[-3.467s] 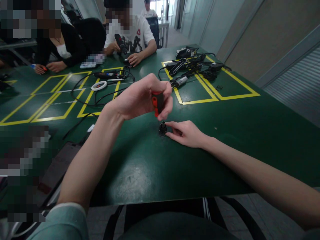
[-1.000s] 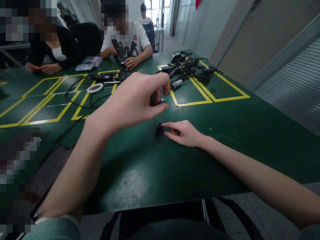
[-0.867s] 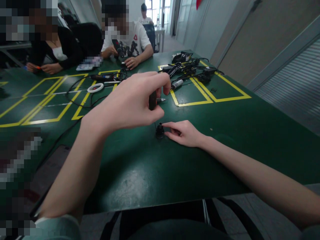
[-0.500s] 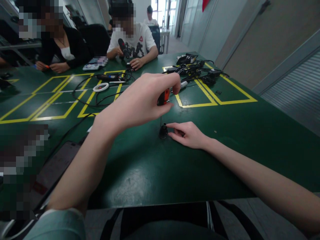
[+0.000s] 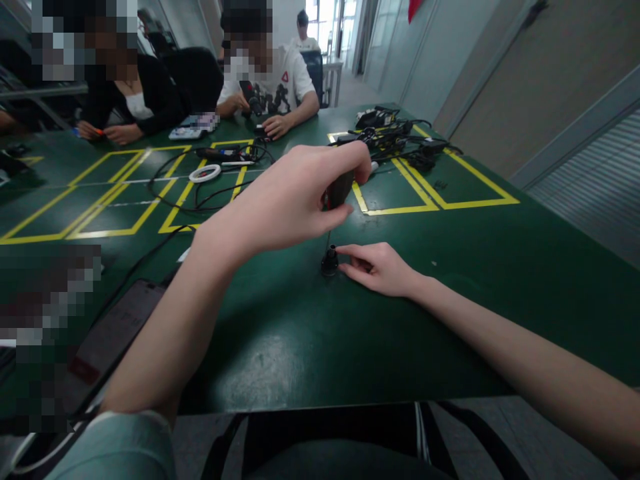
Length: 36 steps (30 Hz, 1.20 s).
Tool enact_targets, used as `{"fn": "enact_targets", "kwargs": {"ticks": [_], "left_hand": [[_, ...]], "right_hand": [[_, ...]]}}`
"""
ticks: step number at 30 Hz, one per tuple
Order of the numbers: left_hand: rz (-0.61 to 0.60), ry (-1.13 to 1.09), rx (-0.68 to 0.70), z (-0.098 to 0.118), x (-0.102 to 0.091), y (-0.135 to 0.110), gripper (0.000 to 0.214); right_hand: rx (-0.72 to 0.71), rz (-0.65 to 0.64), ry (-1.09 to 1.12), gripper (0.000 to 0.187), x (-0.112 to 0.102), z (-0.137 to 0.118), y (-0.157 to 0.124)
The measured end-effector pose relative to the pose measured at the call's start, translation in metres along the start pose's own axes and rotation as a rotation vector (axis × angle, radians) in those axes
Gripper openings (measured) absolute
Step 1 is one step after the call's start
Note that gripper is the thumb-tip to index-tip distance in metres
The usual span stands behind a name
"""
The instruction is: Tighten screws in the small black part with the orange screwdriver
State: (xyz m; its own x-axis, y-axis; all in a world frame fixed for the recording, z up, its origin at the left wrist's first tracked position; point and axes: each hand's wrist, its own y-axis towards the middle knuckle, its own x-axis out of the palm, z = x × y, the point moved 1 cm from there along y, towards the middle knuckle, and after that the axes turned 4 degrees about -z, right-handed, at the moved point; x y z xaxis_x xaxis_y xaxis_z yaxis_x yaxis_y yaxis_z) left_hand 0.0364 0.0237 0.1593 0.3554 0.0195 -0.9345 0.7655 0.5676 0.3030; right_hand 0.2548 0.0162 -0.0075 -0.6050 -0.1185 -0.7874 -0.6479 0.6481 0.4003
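My left hand is closed round the red and black handle of a screwdriver, held upright. Its thin shaft runs down into a small black part standing on the green table. My right hand rests on the table beside that part, fingertips pinching its right side to steady it.
Yellow taped rectangles mark the table. Black cables, a white ring and tools lie in the middle far area. A pile of black devices and cords sits far right. Two people sit across at the far edge. A dark phone lies near left.
The screwdriver handle has turned in my left hand, its red side showing then hiding. My right hand has stayed on the black part. The view shifted slightly.
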Motion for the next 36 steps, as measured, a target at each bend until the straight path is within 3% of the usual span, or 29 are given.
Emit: {"fn": "enact_targets", "kwargs": {"ticks": [16, 21, 25, 29, 33, 36], "left_hand": [[0.031, 0.198, -0.244, -0.006, -0.008, 0.002, 0.017], [-0.031, 0.165, -0.306, -0.017, -0.006, -0.003, 0.018], [-0.202, 0.174, -0.325, -0.033, 0.006, -0.003, 0.019], [-0.487, 0.089, -0.425, -0.043, 0.026, 0.006, 0.019], [-0.741, -0.007, -0.452, -0.047, 0.05, 0.013, 0.02], [-0.852, -0.142, -0.501, -0.049, 0.067, 0.012, 0.025]], "right_hand": [[0.019, -0.017, 0.046, 0.032, 0.0, 0.0, 0.0], [0.074, -0.068, -0.001, 0.043, 0.001, -0.001, 0.002], [0.121, -0.069, -0.066, 0.041, 0.004, -0.009, 0.006], [0.148, -0.073, -0.051, 0.029, 0.009, -0.015, 0.01], [0.086, -0.117, 0.108, 0.022, 0.008, -0.014, 0.01], [0.101, -0.177, 0.301, 0.024, 0.002, -0.014, 0.008]]}}
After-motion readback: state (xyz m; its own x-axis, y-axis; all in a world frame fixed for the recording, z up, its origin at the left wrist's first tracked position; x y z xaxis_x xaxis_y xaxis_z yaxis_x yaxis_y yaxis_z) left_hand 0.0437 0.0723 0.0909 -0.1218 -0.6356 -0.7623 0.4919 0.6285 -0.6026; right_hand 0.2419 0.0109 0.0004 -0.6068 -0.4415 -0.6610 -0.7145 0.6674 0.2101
